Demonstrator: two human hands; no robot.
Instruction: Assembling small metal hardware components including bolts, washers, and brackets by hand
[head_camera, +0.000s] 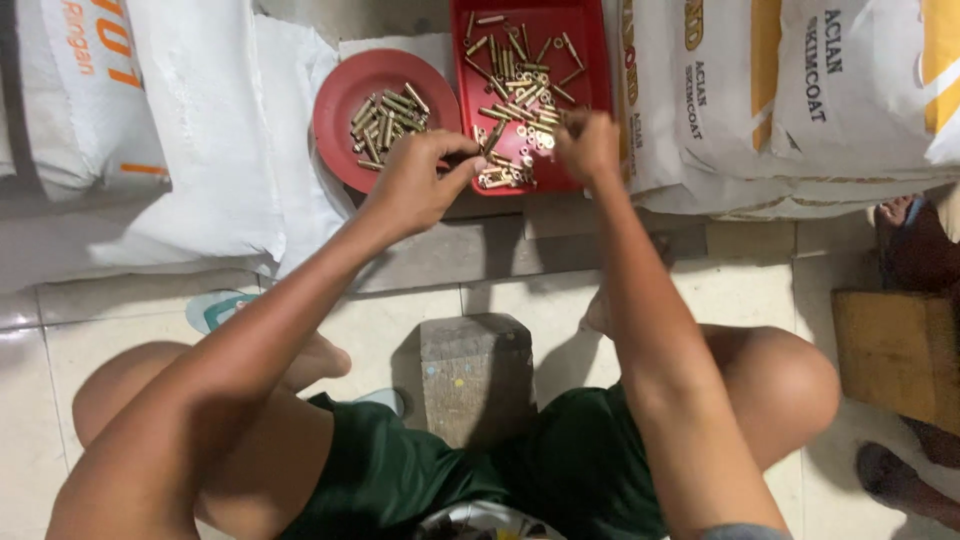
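Brass-coloured metal pins and small ring-shaped fittings (515, 75) lie scattered across a red rectangular plastic tray (590, 40), which sits on white printed sacks beside a round red plastic plate (335, 100) holding a neater heap of short brass tubes (388, 118). From the one head view, looking down past the person's bare knees and dark green shorts, both arms reach forward to the near edge of the tray. The left hand (418, 180) hovers at the gap between plate and tray, thumb and forefinger pinched narrowly together; whether a piece sits between them I cannot tell, as it would be too small to see. The right hand (588, 145) is curled over the tray's lower right corner, fingertips down among the loose pieces, its hold hidden by the knuckles. A grey stone block (476, 375) stands on the pale tiled floor between the knees. It looks to me like a sorting or pairing step, pieces picked from the tray and matched by hand. Any further move would seem to call for a fine fingertip pinch on one small part without scattering its neighbours.
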